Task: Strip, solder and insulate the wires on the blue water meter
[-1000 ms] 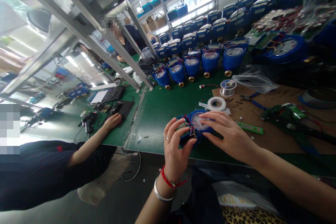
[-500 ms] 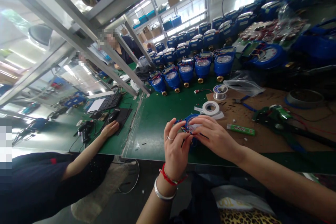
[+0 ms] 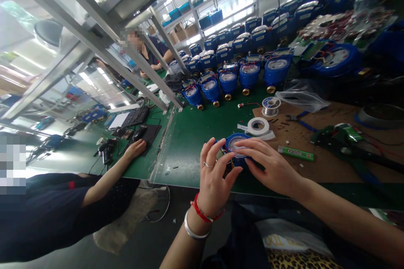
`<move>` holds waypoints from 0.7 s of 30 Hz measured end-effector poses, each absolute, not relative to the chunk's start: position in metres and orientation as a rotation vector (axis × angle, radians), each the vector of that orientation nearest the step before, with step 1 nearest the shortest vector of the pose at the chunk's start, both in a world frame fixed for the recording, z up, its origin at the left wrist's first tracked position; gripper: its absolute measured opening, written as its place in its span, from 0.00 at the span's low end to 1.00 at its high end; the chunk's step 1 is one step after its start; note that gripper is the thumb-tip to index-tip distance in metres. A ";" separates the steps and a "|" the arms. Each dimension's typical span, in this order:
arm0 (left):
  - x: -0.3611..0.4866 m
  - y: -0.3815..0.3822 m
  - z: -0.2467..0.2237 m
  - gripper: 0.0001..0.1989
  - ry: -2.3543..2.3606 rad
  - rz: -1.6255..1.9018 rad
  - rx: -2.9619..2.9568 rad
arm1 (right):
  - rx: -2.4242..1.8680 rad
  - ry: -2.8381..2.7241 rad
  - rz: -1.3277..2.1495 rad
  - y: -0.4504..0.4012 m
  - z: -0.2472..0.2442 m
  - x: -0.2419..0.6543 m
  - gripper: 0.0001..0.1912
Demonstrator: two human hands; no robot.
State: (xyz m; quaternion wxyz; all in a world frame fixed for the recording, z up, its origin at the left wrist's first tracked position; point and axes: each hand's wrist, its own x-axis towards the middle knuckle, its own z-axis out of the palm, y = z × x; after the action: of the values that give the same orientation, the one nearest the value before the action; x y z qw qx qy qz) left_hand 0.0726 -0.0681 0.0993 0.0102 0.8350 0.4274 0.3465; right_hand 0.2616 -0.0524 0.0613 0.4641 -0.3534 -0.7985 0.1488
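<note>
A blue water meter with a round clear dial lies on the green bench in front of me, partly hidden by my fingers. My left hand, wearing a ring, is at the meter's left side by its small circuit board and wires. Its thumb and fingers are spread apart. Over the dial reaches my right hand, fingers stretched out and thumb apart, with the fingertips at or just above the clear cover. Whether they touch it I cannot tell. Just behind the meter is a roll of white tape.
Several blue meters stand in rows at the back. Solder wire, pliers, a green-and-white stick-shaped pack and a dark green tool lie right. A co-worker's hand rests by a mouse at left; metal shelf posts rise there.
My fingertips were pinched together over the meter's near edge; now they have come apart. The left thumb has spread away, and more of the dial shows. The view has shifted slightly.
</note>
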 end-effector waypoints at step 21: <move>0.083 -0.061 0.103 0.09 1.365 0.921 2.788 | -1.069 -1.733 0.401 -0.064 0.057 0.272 0.18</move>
State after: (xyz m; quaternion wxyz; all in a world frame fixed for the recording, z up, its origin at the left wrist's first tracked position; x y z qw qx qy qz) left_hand 0.0834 -0.0607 0.1026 -0.0482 0.8601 0.4210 0.2841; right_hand 0.2719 -0.0644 0.0570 0.5081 -0.4436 -0.7193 0.1664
